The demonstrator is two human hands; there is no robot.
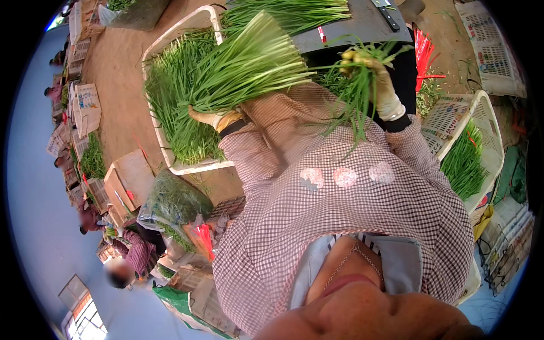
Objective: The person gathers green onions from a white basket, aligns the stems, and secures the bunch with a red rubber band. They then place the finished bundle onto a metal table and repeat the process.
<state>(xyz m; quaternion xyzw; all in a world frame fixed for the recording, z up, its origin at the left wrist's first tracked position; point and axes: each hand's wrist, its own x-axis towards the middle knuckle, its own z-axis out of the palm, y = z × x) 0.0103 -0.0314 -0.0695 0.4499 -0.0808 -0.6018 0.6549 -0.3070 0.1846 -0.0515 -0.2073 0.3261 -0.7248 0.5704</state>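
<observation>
In a pale glove with yellow on it, my left hand (pixel 218 118) is closed around a large bunch of garlic chives (pixel 255 71). The pale cut ends fan toward the right, and the leaves hang over the white crate. Much of this hand's fingers is hidden by the bunch. On the other side, my gloved right hand (pixel 382 88), with yellow fingertips, grips a loose tangle of chive leaves (pixel 360 105) that droops toward my checked apron. The white crate (pixel 164 148) at the left is filled with more chives (pixel 181 102).
A grey board (pixel 362 28) ahead carries chives and a black-handled knife (pixel 388 18). Red ties (pixel 422 56) hang at its right. A paper-lined crate (pixel 493 122) of chives stands right. Plastic-bagged greens (pixel 175 195) lie left. Another person (pixel 136 255) sits far left.
</observation>
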